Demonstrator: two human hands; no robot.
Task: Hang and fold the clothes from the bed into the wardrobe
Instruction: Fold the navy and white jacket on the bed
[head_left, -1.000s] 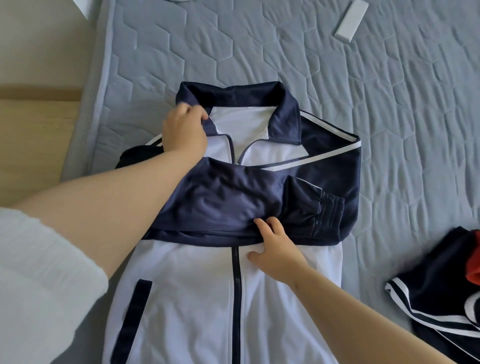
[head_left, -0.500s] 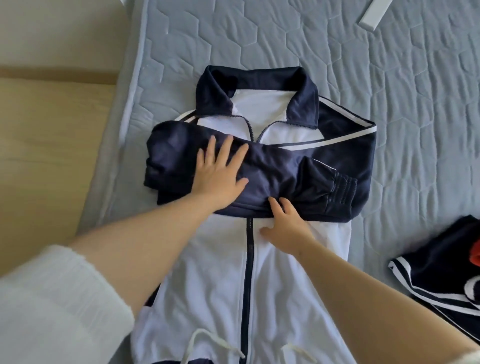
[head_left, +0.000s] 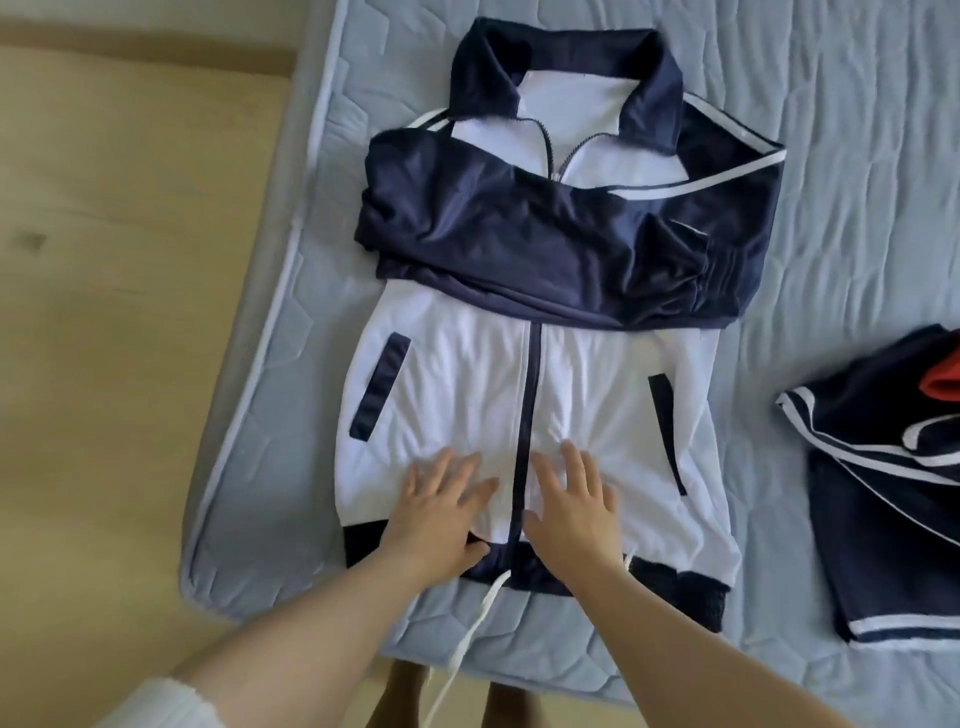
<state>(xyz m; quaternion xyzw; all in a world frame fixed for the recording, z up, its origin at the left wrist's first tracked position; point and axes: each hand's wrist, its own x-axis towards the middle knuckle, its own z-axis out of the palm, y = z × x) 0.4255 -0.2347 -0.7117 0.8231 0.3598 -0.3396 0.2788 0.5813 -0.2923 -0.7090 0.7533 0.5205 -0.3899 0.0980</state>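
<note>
Bed edges: the bed (head_left: 831, 156) ends at a piped left edge beside the wooden floor (head_left: 104, 364), and its near edge runs just below the jacket's hem; the rounded corner lies at lower left.
Open room: bare quilted cover shows to the right of the collar (head_left: 566, 67) and in a strip between the jacket and the pile on the right; only a narrow band is left along the left edge.
Jacket: the white and navy jacket (head_left: 457, 374) lies flat, front up, zip (head_left: 527, 395) closed, near the bed's left corner, with both navy sleeves (head_left: 545, 249) folded across the chest.
Left hand: the left hand (head_left: 441, 512) lies palm down on the white lower front, fingers spread wide and straight, just left of the zip, holding nothing.
Right hand: the right hand (head_left: 574, 512) lies the same way just right of the zip, flat and spread.
Drawstring: a white drawstring (head_left: 470, 636) trails from the hem over the near edge.
Nearby: a pile of navy clothes (head_left: 883, 519) with white stripes, a red piece (head_left: 943, 387) on top, lies apart at the right.
</note>
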